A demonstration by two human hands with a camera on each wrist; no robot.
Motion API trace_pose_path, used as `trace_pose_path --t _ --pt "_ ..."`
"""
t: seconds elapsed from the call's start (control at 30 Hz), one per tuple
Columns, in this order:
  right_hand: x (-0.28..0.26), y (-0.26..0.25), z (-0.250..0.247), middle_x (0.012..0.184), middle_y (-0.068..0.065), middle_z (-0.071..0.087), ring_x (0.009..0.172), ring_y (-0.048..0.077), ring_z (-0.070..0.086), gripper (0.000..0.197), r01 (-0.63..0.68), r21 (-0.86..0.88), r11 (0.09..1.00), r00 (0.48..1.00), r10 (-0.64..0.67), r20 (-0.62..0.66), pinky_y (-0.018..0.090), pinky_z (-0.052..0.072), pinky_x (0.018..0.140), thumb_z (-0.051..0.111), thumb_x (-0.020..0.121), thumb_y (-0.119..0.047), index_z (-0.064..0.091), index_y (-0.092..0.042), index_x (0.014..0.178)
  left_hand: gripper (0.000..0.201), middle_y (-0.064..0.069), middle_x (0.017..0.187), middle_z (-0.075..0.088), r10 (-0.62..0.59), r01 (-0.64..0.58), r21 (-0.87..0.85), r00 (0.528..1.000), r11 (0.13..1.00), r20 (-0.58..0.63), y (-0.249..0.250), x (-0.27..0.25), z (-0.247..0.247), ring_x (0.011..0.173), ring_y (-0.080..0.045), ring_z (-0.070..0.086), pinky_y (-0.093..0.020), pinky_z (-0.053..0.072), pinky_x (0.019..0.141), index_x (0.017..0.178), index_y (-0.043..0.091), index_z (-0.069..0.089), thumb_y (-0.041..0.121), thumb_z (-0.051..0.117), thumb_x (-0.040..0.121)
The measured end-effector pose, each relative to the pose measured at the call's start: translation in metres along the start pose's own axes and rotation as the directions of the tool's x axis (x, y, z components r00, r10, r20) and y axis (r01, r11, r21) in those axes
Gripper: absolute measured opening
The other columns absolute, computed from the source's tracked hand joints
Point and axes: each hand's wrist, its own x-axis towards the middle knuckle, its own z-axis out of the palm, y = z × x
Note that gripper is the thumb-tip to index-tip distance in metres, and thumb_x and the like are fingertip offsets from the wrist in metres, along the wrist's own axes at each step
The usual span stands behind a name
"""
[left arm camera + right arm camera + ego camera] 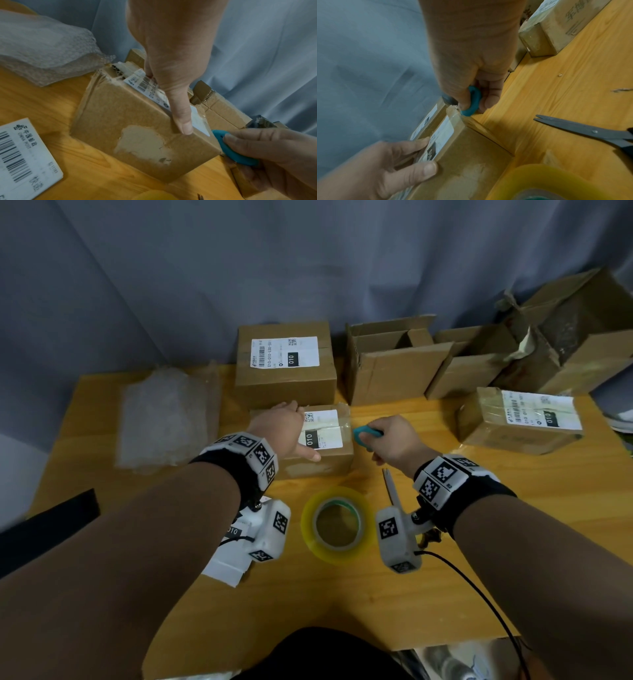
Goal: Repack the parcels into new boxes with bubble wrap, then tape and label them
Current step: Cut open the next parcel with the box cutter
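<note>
On the wooden table [428, 594] a small labelled parcel [325, 455] sits at the middle, and everything else is placed around it. The left hand [281, 428] lies on top of the parcel, thumb down its near edge and fingers over the label, gripping it in place. The right hand [394, 441] pinches a small teal cutter [364, 434] whose tip meets the parcel's right top corner, where the clear tape is torn. Directly behind the parcel stands a bigger sealed box [284, 364] with a label on top, touching or nearly touching it. Behind and to the right of the parcel are two open cardboard boxes [390, 364], then a larger torn carton [575, 337] against the grey curtain [308, 261]. To the right of the parcel, well apart, lies a third labelled parcel [520, 421] wrapped in clear tape. To its left lies one stack of bubble wrap [164, 419]. In front of the parcel lies one roll of yellowish tape [337, 523], with one pair of scissors [583, 131] just right of the roll, blades pointing toward the parcel. A few loose white labels [22, 152] lie near the front left, partly hidden under the left wrist camera.
</note>
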Motion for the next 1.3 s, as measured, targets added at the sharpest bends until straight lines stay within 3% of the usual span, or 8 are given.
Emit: trace_pose_path --t 0.1,0.2,0.37,0.47,0.6,0.8,1.0,1.3 --pt "-0.008 0.005 0.002 0.085 0.016 0.063 0.067 0.022 0.059 0.02 0.008 -0.002 1.0 1.0 -0.008 0.014 0.038 0.055 0.068 0.053 0.097 -0.018 0.065 -0.002 0.101 0.105 -0.011 0.157 0.015 -0.003 0.003 0.006 1.0 1.0 0.016 0.0 -0.002 0.001 0.145 -0.027 0.015 -0.037 0.021 0.115 0.15 0.004 0.012 0.067 0.056 0.078" --pt "-0.013 0.005 -0.001 0.081 0.014 0.061 0.064 0.02 0.057 0.018 0.025 -0.022 0.999 0.998 -0.023 0.06 0.032 0.053 0.06 0.052 0.097 -0.017 0.064 -0.004 0.092 0.102 -0.01 0.159 0.008 -0.021 0.02 0.025 0.999 0.999 0.029 0.002 -0.004 0.002 0.145 -0.027 0.012 -0.039 0.021 0.114 0.15 0.005 0.011 0.067 0.051 0.081" --pt "-0.015 0.0 -0.015 0.077 0.017 0.06 0.062 0.023 0.056 0.027 0.061 -0.18 0.982 0.991 -0.038 0.125 0.034 0.05 0.06 0.054 0.094 -0.019 0.062 0.0 0.077 0.079 -0.008 0.147 0.038 -0.016 0.017 0.032 0.999 0.999 -0.045 0.005 -0.011 0.007 0.128 -0.026 0.041 -0.037 0.044 0.091 0.137 0.007 0.044 0.066 0.046 0.085" --pt "-0.01 -0.009 -0.016 0.092 0.016 0.064 0.077 0.024 0.058 0.022 0.089 -0.191 0.978 0.996 -0.087 0.018 0.039 0.052 0.074 0.052 0.096 -0.022 0.065 -0.004 0.1 0.078 -0.008 0.143 0.044 -0.056 0.056 -0.027 0.998 0.998 -0.023 0.005 -0.012 0.009 0.124 -0.026 0.046 -0.04 0.045 0.097 0.132 0.006 0.049 0.066 0.05 0.082" --pt "-0.007 -0.028 -0.007 0.127 0.015 0.058 0.107 0.03 0.06 0.049 0.099 -0.125 0.987 0.995 -0.1 -0.003 0.042 0.051 0.094 0.052 0.097 -0.025 0.04 -0.011 0.143 0.069 -0.007 0.132 0.052 -0.043 0.034 -0.104 0.995 0.994 -0.087 0.006 -0.017 0.011 0.116 -0.024 0.05 -0.04 0.047 0.094 0.126 0.008 0.054 0.06 0.057 0.082" --pt "-0.008 -0.044 0.002 0.111 0.013 0.056 0.09 0.025 0.06 0.022 0.274 -0.209 0.939 0.961 -0.278 0.012 0.033 0.051 0.074 0.04 0.099 -0.01 0.051 -0.019 0.116 0.065 -0.005 0.125 0.046 -0.048 0.014 -0.187 0.982 0.982 -0.18 0.004 -0.021 0.014 0.116 -0.022 0.044 -0.036 0.04 0.098 0.127 0.012 0.05 0.054 0.065 0.079" --pt "0.005 -0.049 0.006 0.136 0.01 0.039 0.119 0.027 0.048 0.036 0.294 -0.368 0.882 0.956 -0.28 0.092 0.028 0.039 0.101 0.042 0.098 -0.008 0.056 -0.018 0.13 0.023 -0.006 0.112 0.051 -0.116 0.036 -0.428 0.98 0.903 -0.164 -0.013 -0.024 0.01 0.114 -0.025 0.044 -0.03 0.034 0.092 0.11 0.013 0.063 0.027 0.054 0.094" --pt "0.01 -0.064 0.017 0.127 0.006 0.041 0.118 0.025 0.043 0.046 0.403 -0.526 0.749 0.915 -0.318 0.247 0.037 0.039 0.103 0.051 0.095 -0.029 0.044 -0.023 0.141 0.051 -0.008 0.117 0.052 -0.243 0.225 -0.297 0.97 0.928 -0.028 -0.041 -0.03 0.008 0.108 -0.025 0.051 -0.04 0.046 0.092 0.12 0.01 0.054 0.046 0.061 0.085"
